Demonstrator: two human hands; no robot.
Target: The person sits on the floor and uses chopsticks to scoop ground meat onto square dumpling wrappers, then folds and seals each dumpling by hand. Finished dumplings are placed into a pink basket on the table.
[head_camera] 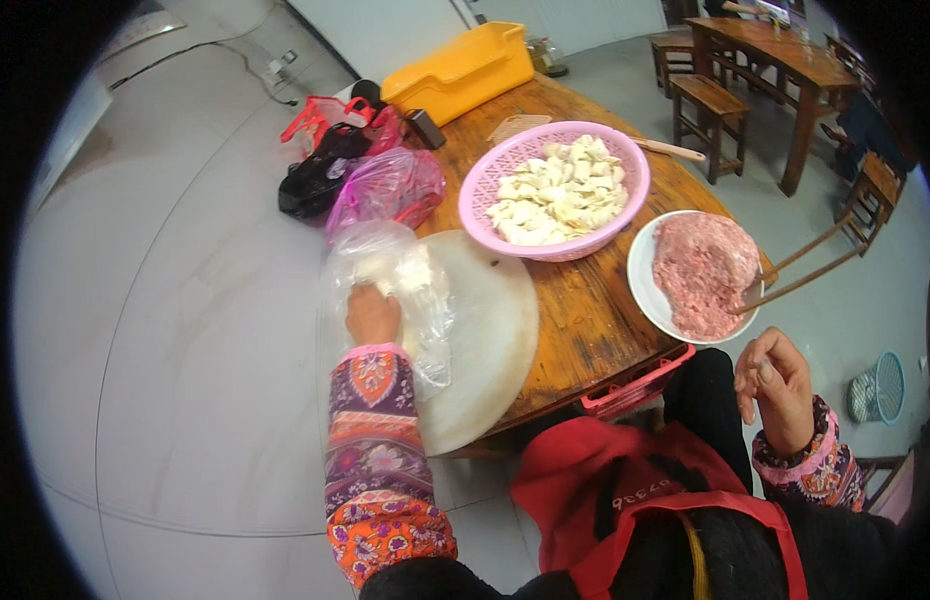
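Note:
My left hand (372,315) reaches onto a clear plastic bag (432,367) of pale dough wrappers (414,268); its fingertips are hidden, so I cannot tell whether they grip anything. Beneath the bag is a round white board (495,337). My right hand (777,382), loosely curled and holding nothing, hovers beyond the table edge. Close to it stands a white bowl (645,304) of pink minced meat (701,274). A pair of wooden chopsticks (806,279) is stuck in the meat. Farther back, folded dumplings (562,195) fill a pink plastic colander (476,187).
A yellow plastic crate (465,71) stands at the back of the wooden table (585,315). Pink and black plastic bags (386,187) lie at the left. A wooden handle (669,148) sticks out behind the colander. Stools (709,97) and another table (787,52) are beyond.

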